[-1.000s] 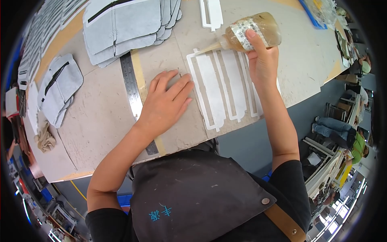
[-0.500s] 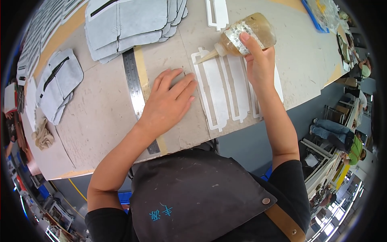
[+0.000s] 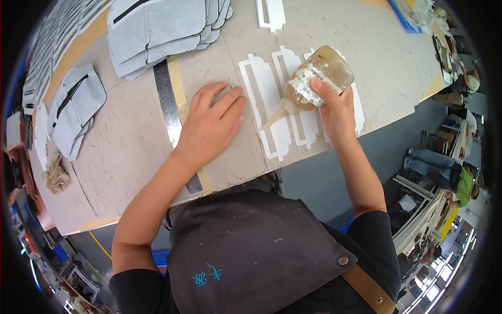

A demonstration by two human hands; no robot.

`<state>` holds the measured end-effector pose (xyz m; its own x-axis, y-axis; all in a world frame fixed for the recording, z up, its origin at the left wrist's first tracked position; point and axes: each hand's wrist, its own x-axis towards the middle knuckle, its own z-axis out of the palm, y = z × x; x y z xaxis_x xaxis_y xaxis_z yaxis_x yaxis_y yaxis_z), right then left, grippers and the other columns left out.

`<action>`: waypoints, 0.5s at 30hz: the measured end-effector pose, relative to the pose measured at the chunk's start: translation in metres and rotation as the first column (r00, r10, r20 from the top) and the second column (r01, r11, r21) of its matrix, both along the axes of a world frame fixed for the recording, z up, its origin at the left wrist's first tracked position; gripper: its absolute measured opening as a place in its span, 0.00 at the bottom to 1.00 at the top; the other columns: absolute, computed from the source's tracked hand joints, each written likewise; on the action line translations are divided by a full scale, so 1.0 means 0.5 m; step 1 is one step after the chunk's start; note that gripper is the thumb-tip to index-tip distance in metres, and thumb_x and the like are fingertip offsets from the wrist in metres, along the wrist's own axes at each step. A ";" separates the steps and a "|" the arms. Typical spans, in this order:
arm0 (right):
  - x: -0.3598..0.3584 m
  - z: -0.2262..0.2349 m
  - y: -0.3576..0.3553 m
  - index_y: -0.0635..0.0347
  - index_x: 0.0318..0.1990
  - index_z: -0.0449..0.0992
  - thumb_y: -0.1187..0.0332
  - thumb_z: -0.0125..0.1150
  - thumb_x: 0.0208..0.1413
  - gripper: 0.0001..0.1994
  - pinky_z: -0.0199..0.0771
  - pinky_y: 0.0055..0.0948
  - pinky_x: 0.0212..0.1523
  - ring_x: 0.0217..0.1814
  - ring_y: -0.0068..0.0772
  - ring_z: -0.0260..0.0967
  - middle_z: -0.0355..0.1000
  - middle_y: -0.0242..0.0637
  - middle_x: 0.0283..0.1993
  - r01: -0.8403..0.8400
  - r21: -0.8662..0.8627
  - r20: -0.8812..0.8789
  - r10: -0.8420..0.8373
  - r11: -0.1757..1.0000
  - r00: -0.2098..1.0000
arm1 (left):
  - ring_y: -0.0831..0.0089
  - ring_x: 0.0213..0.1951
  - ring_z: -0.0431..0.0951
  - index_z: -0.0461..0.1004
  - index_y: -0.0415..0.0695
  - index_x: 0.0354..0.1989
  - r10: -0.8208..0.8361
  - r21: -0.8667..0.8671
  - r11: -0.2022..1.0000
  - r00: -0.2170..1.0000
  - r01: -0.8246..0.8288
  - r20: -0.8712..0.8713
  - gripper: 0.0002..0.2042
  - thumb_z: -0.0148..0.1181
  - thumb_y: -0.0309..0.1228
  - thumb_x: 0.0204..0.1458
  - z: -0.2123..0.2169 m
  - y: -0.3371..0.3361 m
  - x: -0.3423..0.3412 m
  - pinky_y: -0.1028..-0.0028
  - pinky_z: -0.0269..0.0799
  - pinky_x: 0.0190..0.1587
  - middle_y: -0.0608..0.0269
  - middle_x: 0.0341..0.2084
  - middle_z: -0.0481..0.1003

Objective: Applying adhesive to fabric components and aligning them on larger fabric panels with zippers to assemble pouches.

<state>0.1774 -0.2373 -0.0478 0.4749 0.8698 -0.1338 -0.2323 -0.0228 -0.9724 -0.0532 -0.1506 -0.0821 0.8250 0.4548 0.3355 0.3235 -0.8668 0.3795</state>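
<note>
My right hand (image 3: 336, 109) grips a squeeze bottle (image 3: 334, 68) of yellowish-brown glue, tilted with its long nozzle pointing down and to the left. The nozzle tip meets the left border of the leftmost white frame-shaped piece (image 3: 275, 123), or hovers just above it; I cannot tell which. To its right lie more white pieces of the same shape (image 3: 307, 128), partly covered by the bottle and hand. My left hand (image 3: 212, 118) rests on the board with its fingers spread, close to the leftmost piece and holding nothing. Beside it a steel ruler (image 3: 166, 99) runs under my forearm.
Stacked grey fabric panels (image 3: 172, 31) with black slots lie at the far left, and a smaller pile (image 3: 78, 107) sits nearer. A crumpled beige cloth (image 3: 56, 175) is at the left edge. Another white piece (image 3: 273, 15) lies farther back, and a blue tray (image 3: 405, 15) stands far right.
My right hand has drawn the bottle nearer to me, its nozzle tip moving down along the leftmost piece's left border. My left hand has shifted slightly to the left.
</note>
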 end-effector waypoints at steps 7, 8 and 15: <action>-0.004 -0.004 -0.052 0.69 0.49 0.72 0.69 0.67 0.49 0.20 0.72 0.29 0.47 0.44 0.27 0.73 0.75 0.39 0.42 -0.047 -0.034 0.018 0.047 0.998 0.999 | 0.54 0.57 0.67 0.75 0.40 0.48 0.004 0.026 1.000 1.000 -0.004 0.009 0.16 0.62 0.24 0.47 -0.001 0.003 0.000 0.59 0.65 0.58 0.60 0.52 0.72; -0.005 -0.003 -0.057 0.69 0.48 0.72 0.69 0.67 0.48 0.20 0.72 0.28 0.47 0.44 0.27 0.73 0.75 0.39 0.42 -0.061 -0.035 0.001 0.061 0.998 0.998 | 0.54 0.57 0.67 0.75 0.40 0.48 0.002 0.025 1.000 1.000 -0.002 0.009 0.16 0.62 0.24 0.47 -0.001 0.003 0.001 0.59 0.65 0.58 0.60 0.52 0.72; -0.007 0.002 -0.088 0.69 0.48 0.72 0.69 0.68 0.48 0.21 0.72 0.26 0.46 0.43 0.26 0.72 0.75 0.39 0.42 -0.016 -0.041 0.139 0.021 0.999 0.990 | 0.54 0.57 0.67 0.74 0.39 0.48 0.002 0.017 1.000 1.000 -0.002 0.006 0.17 0.62 0.24 0.48 -0.002 0.003 -0.001 0.59 0.64 0.58 0.59 0.52 0.72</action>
